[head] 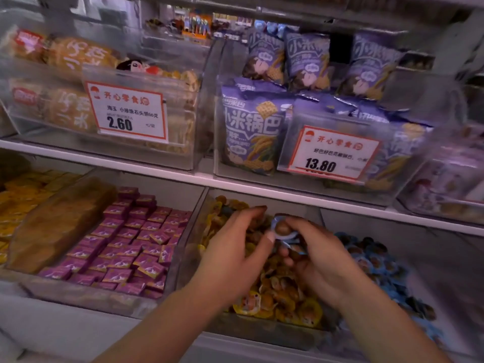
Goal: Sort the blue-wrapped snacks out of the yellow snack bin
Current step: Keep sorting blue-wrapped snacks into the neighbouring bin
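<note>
- The right hand [320,254] is pinching a few blue-wrapped snacks [284,230] over the yellow snack bin [262,334].
- The left hand [231,251] (fingers loosely spread) is reaching among the yellow-wrapped snacks [288,297].

Yellow wrappers [285,292] fill the clear middle bin [193,247], one blue-wrapped snack [284,229] with a brown centre among them — blue wrappers [372,260] to the right, purple packets [125,247] to the left — and above, purple-blue bags [251,129] behind red-bordered white price tags [128,113].
</note>
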A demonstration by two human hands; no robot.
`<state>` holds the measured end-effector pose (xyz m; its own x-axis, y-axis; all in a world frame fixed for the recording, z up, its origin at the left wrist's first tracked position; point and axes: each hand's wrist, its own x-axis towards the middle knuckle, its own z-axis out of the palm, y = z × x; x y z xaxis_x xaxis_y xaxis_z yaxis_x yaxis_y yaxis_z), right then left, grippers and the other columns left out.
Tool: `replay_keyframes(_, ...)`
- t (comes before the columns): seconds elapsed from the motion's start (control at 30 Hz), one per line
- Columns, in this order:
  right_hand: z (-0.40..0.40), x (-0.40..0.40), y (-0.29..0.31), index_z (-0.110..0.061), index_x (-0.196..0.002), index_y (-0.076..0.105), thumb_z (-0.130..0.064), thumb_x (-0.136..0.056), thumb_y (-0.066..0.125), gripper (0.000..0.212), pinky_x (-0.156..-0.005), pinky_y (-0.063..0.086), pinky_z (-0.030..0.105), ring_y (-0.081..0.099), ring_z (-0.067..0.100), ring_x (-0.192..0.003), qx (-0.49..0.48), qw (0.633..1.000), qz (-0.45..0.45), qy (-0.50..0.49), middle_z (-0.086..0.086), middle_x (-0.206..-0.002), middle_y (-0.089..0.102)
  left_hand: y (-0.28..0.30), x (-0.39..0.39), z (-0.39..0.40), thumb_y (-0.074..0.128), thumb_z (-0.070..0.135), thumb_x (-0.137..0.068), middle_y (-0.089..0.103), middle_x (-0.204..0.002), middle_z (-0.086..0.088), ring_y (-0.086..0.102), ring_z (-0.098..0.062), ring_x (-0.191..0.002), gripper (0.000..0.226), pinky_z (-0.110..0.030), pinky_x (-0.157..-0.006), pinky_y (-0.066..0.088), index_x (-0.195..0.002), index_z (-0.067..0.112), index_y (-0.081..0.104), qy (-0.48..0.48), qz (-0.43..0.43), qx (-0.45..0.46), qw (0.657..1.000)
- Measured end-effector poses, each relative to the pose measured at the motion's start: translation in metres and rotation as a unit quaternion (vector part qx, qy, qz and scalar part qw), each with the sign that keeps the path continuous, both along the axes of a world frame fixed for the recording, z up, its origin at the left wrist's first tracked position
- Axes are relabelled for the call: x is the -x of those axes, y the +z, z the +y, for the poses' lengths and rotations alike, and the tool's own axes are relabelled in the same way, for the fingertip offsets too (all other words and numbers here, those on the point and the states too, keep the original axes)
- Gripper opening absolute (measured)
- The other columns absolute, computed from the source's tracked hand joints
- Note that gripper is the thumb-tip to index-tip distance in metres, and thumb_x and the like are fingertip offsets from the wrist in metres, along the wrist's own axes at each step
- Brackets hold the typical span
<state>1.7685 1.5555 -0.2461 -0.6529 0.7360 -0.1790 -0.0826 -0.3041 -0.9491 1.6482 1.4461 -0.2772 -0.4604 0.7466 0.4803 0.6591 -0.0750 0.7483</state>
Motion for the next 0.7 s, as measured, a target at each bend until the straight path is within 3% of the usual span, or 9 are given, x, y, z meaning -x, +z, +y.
replay_keyframes(0.1,0.007,-0.044,0.006,-0.008,-0.082,0.065,-0.028,-0.094,0.056,0.025,-0.036,0.029,0.023,0.045,0.017,-0.041,-0.005,0.999,0.013,-0.04,0.013,-0.068,0.064,-0.001,-0.018,-0.003,0.041,0.054,-0.097,0.052,-0.13,0.022,0.051,0.0,-0.121,0.041,-0.026,-0.1,0.045,-0.136,0.041,0.043,-0.05,0.092,0.015,0.994)
replay_keyframes(0.2,0.031,-0.081,0.006,-0.02,-0.07,0.06,-0.043,-0.092,0.058,0.032,-0.039,0.028,0.024,0.042,0.019,-0.038,-0.086,0.99,-0.047,-0.105,0.008,-0.06,0.055,-0.008,-0.021,0.002,0.04,0.053,-0.098,0.053,-0.129,0.02,0.053,-0.004,-0.118,0.04,-0.031,-0.099,0.046,-0.134,0.038,0.05,-0.053,0.146,0.069,0.985)
replay_keyframes(0.27,0.051,-0.1,0.002,-0.023,-0.076,0.069,-0.045,-0.091,0.063,0.028,-0.046,0.044,0.029,0.06,0.02,-0.053,-0.155,0.969,-0.123,-0.148,0.004,-0.069,0.066,-0.013,-0.019,0.011,0.045,0.046,-0.098,0.057,-0.124,0.016,0.056,-0.007,-0.113,0.035,-0.033,-0.097,0.047,-0.129,0.034,0.057,-0.052,0.159,0.091,0.982)
replay_keyframes(0.3,0.063,-0.107,-0.001,-0.027,-0.081,0.072,-0.043,-0.092,0.064,0.022,-0.058,0.052,0.03,0.068,0.016,-0.069,-0.185,0.959,-0.147,-0.157,-0.003,-0.08,0.071,-0.016,-0.018,0.016,0.049,0.042,-0.098,0.059,-0.123,0.015,0.056,-0.007,-0.112,0.032,-0.033,-0.097,0.047,-0.127,0.032,0.06,-0.05,0.165,0.098,0.98)
replay_keyframes(0.37,0.083,-0.118,-0.01,-0.033,-0.09,0.075,-0.042,-0.095,0.059,0.019,-0.074,0.052,0.013,0.067,-0.005,-0.085,-0.212,0.95,-0.177,-0.148,-0.017,-0.093,0.073,-0.021,-0.016,0.026,0.054,0.036,-0.098,0.061,-0.122,0.012,0.058,-0.009,-0.113,0.028,-0.033,-0.098,0.046,-0.125,0.03,0.063,-0.046,0.176,0.117,0.976)
replay_keyframes(0.47,0.104,-0.128,-0.018,-0.027,-0.077,0.077,-0.037,-0.1,0.05,0.037,-0.06,0.045,0.003,0.063,-0.015,-0.066,-0.17,0.948,-0.175,-0.205,-0.024,-0.07,0.071,-0.027,-0.016,0.036,0.046,0.045,-0.098,0.061,-0.123,0.01,0.059,-0.011,-0.113,0.035,-0.035,-0.099,0.046,-0.122,0.029,0.064,-0.056,0.199,0.159,0.965)
replay_keyframes(0.53,0.108,-0.127,-0.023,-0.029,-0.065,0.073,-0.024,-0.1,0.047,0.044,-0.057,0.04,0.0,0.057,-0.022,-0.061,-0.21,0.931,-0.174,-0.244,-0.03,-0.06,0.064,-0.03,-0.018,0.041,0.035,0.054,-0.095,0.06,-0.124,0.011,0.059,-0.01,-0.114,0.046,-0.039,-0.099,0.047,-0.12,0.03,0.065,-0.071,0.217,0.187,0.955)
replay_keyframes(0.63,0.097,-0.11,-0.031,-0.029,-0.07,0.075,-0.019,-0.099,0.047,0.042,-0.072,0.043,0.008,0.062,-0.008,-0.08,-0.266,0.924,-0.164,-0.221,-0.02,-0.078,0.071,-0.032,-0.014,0.049,0.042,0.051,-0.096,0.059,-0.123,0.014,0.058,-0.008,-0.113,0.037,-0.039,-0.099,0.046,-0.118,0.033,0.065,-0.08,0.214,0.207,0.951)
replay_keyframes(0.7,0.088,-0.095,-0.039,-0.022,-0.084,0.074,-0.021,-0.1,0.05,0.029,-0.075,0.044,0.011,0.064,0.005,-0.089,-0.308,0.921,-0.157,-0.178,-0.009,-0.089,0.073,-0.033,-0.007,0.053,0.054,0.039,-0.097,0.061,-0.119,0.014,0.059,-0.006,-0.111,0.023,-0.035,-0.099,0.047,-0.116,0.032,0.066,-0.079,0.185,0.199,0.959)
